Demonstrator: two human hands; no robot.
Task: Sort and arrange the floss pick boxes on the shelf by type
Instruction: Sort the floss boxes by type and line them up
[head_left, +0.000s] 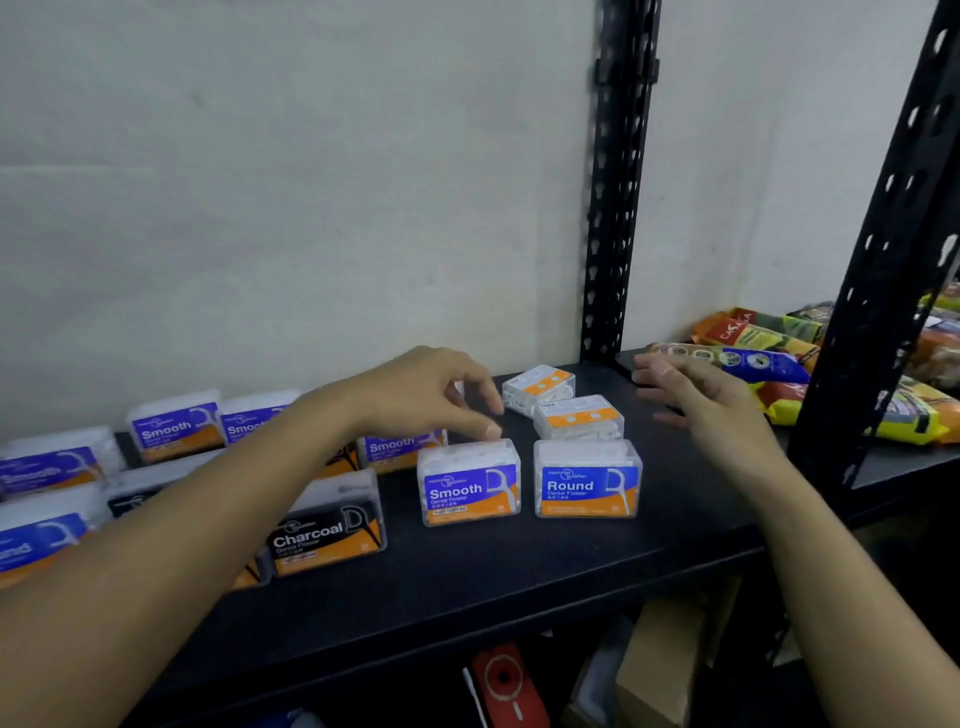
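Clear floss pick boxes stand on a black shelf. A blue "Smooth" box and a blue "Round" box stand side by side near the front. Behind the Round box are two more boxes with orange backs showing. A black "Charcoal" box sits to the left, with more Smooth boxes behind. My left hand hovers just above the front Smooth box, fingers curled and apart, holding nothing. My right hand hangs open to the right of the Round stack.
A black perforated upright stands at the back and another at the right. Colourful snack packets lie on the shelf's right end. A lower shelf holds a red item and cardboard boxes. A white wall is behind.
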